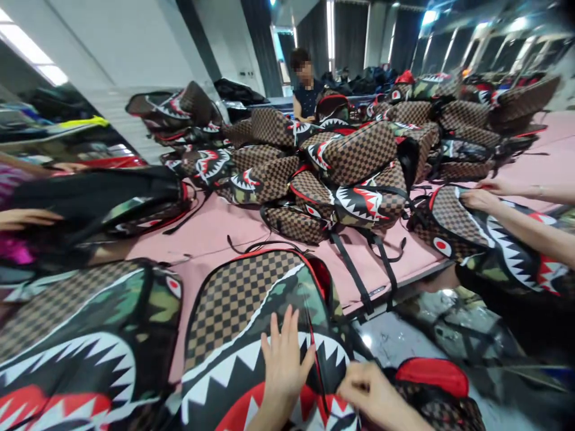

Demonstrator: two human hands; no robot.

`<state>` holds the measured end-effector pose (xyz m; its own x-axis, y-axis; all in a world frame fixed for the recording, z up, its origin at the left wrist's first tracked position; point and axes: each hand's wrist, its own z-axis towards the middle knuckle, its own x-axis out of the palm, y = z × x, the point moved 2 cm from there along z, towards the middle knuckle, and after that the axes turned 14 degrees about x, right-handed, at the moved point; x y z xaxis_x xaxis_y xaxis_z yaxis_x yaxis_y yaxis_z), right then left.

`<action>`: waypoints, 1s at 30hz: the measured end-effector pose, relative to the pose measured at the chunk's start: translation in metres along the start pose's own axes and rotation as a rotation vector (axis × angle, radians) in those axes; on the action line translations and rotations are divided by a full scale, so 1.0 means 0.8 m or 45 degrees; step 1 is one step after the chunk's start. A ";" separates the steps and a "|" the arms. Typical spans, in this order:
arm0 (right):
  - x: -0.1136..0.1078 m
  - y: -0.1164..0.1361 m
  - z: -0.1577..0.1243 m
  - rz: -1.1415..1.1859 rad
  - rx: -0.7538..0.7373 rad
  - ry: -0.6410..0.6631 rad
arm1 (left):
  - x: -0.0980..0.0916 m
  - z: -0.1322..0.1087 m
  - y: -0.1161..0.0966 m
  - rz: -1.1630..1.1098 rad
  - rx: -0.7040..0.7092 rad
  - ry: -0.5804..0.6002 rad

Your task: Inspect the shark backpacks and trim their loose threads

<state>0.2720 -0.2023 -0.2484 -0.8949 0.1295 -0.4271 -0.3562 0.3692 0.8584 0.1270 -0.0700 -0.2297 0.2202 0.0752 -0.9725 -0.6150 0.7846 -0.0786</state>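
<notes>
In front of me lies a backpack with a brown checkered panel, green camouflage and a shark mouth of white teeth and red. My left hand rests flat on its front, fingers spread over the teeth print. A red-edged zipper runs down the bag just right of that hand. At the bag's right side my right hand is closed, thumb and fingers pressed together near the lower zipper. What it pinches is too small and blurred to make out.
Another shark-print backpack lies at left. Piled checkered backpacks cover the middle of the pink table. Co-workers' hands handle a backpack at right; another person's hand is on a black bag at left. A red-lined bag sits lower right.
</notes>
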 end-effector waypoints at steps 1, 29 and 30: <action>-0.019 -0.001 0.019 0.064 0.080 -0.115 | -0.005 0.000 0.001 0.009 -0.004 -0.007; -0.010 0.097 0.057 -0.441 -0.540 -0.304 | -0.086 -0.046 0.007 -0.416 -0.274 -0.030; -0.006 0.108 0.061 -0.279 -0.474 -0.248 | -0.084 -0.046 0.001 -0.394 -0.227 -0.015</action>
<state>0.2588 -0.1263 -0.1864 -0.7334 0.2687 -0.6245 -0.6351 0.0570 0.7703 0.0836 -0.0969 -0.1726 0.4246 -0.1412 -0.8943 -0.6404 0.6514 -0.4069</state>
